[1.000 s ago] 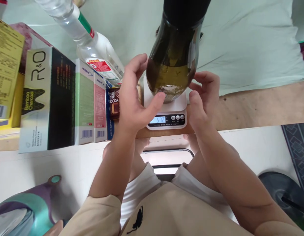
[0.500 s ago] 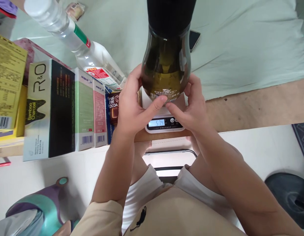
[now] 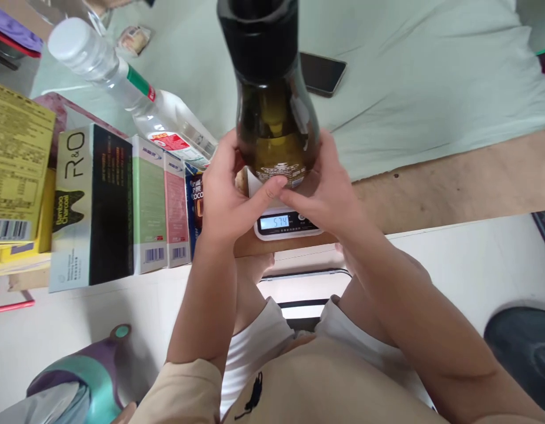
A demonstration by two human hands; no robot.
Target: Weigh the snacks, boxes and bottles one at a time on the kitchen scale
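Note:
A tall dark green glass bottle point(image 3: 275, 129) with a black top stands over a small white kitchen scale point(image 3: 294, 231). Its base hides most of the scale's plate, and I cannot tell whether it bears fully on it. My left hand point(image 3: 226, 197) wraps the bottle's lower left side, and my right hand point(image 3: 332, 191) wraps the lower right. Both thumbs meet at the front, over the white print near the base. The scale's lit display point(image 3: 275, 222) reads 574.
Left of my hands stand a clear plastic bottle point(image 3: 170, 115), a black-and-white box point(image 3: 93, 206), a green box point(image 3: 149, 206), a pink box point(image 3: 176, 206) and a yellow box point(image 3: 19, 165). A phone point(image 3: 323, 73) lies behind on the pale green cloth point(image 3: 422, 88).
The bottle's top has shifted left in view, uncovering more of the phone. Both hands stay around its base, and the display reading is the same.

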